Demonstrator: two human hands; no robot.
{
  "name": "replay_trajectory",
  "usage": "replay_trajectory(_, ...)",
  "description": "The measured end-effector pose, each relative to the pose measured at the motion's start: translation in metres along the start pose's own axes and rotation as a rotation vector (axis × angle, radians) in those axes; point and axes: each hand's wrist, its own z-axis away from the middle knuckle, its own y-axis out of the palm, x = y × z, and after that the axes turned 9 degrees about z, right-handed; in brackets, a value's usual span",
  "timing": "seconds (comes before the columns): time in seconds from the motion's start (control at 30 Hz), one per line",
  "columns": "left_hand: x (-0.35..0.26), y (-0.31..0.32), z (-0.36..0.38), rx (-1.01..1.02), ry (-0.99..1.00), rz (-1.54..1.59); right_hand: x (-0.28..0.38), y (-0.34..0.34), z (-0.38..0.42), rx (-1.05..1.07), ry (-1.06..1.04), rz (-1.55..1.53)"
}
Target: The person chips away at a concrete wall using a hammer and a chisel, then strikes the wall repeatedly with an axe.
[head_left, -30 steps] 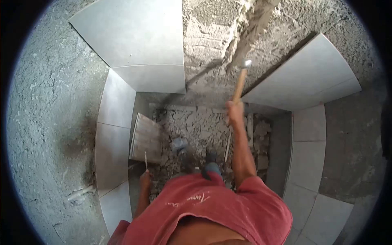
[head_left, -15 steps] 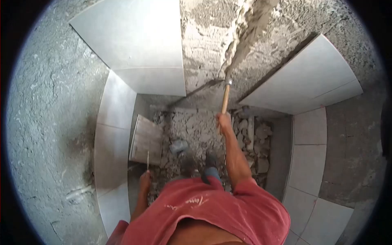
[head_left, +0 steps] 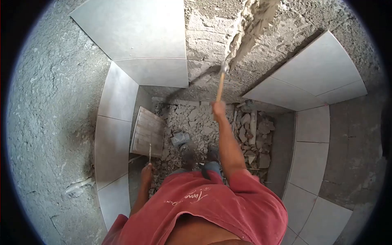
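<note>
My right hand [head_left: 219, 109] is wrapped round the wooden handle of a hammer [head_left: 221, 86], arm stretched forward. The hammer's metal head overlaps the lower end of a rough groove [head_left: 249, 34] cut into the bare mortar wall. Lower down on the left, my left hand [head_left: 147, 170] grips a thin, light-coloured chisel [head_left: 150, 151], its tip pointing up and away from me. Behind the chisel a loose tile [head_left: 146, 130] leans against the left side.
Broken rubble [head_left: 196, 118] covers the floor around my feet, with a grey box-like thing [head_left: 179, 139] among it. Larger chunks [head_left: 261, 130] are piled at the right. Tiled panels [head_left: 151, 32] flank the bare wall, and white tiles [head_left: 312, 159] line the right side.
The hammer and my right hand have shifted slightly up and to the left. My left hand still holds the chisel low on the left, and the view has tilted slightly.
</note>
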Motion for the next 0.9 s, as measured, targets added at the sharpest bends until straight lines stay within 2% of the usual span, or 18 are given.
replay_trajectory(0.03,0.028,-0.006,-0.008,0.038,0.312,-0.228,0.045,-0.022,0.054,0.140,0.206,-0.166)
replay_trajectory(0.07,0.023,-0.013,-0.033,0.060,0.655,-0.462,0.060,-0.019,0.050,0.135,0.172,-0.198)
replay_trajectory(0.1,-0.001,-0.008,-0.043,0.054,0.690,-0.460,0.070,-0.026,0.043,0.062,0.047,-0.145)
replay_trajectory(0.17,-0.004,-0.015,-0.001,0.046,0.469,-0.265,0.059,-0.052,0.073,-0.041,-0.132,-0.103)
replay_trajectory(0.2,-0.006,-0.013,-0.009,0.050,0.483,-0.255,0.101,-0.078,0.078,-0.089,-0.288,-0.146)
replay_trajectory(0.27,0.010,-0.019,-0.005,0.017,0.039,-0.143,0.149,-0.122,0.102,-0.253,-0.669,-0.170)
replay_trajectory(0.33,0.004,-0.017,0.001,0.010,0.035,-0.148,0.207,-0.163,0.145,-0.210,-0.658,-0.389)
replay_trajectory(0.37,0.002,-0.017,0.004,0.000,0.038,-0.155,0.205,-0.167,0.135,-0.208,-0.650,-0.385)
replay_trajectory(0.43,0.016,-0.019,-0.004,0.018,0.102,-0.189,0.205,-0.170,0.107,-0.236,-1.471,-0.628)
replay_trajectory(0.5,0.009,-0.014,-0.009,0.028,0.186,-0.212,0.143,-0.113,0.067,-0.265,-1.431,-0.717)
replay_trajectory(0.53,-0.014,-0.009,0.006,0.025,0.230,-0.196,0.058,-0.052,0.005,-0.454,-0.690,-0.621)
replay_trajectory(0.57,-0.025,-0.006,0.017,0.028,0.271,-0.179,0.030,-0.051,0.027,-0.080,-0.093,-0.127)
replay_trajectory(0.6,-0.009,-0.005,0.012,0.034,0.279,-0.174,0.010,-0.042,0.017,0.177,0.148,-0.051)
replay_trajectory(0.67,0.009,-0.010,-0.020,0.066,0.567,-0.449,0.028,-0.048,0.044,0.133,0.186,-0.243)
replay_trajectory(0.7,-0.005,-0.005,-0.023,0.072,0.591,-0.448,0.030,-0.053,0.048,0.117,0.172,-0.256)
replay_trajectory(0.77,-0.016,0.004,0.000,0.014,0.087,0.136,0.004,-0.069,0.075,0.295,-0.034,-0.322)
replay_trajectory(0.83,-0.012,0.010,-0.008,0.035,0.134,0.069,-0.025,-0.081,0.107,0.255,-0.095,-0.204)
replay_trajectory(0.9,-0.010,0.013,-0.018,0.032,0.174,0.006,-0.030,-0.092,0.154,0.118,-0.042,-0.194)
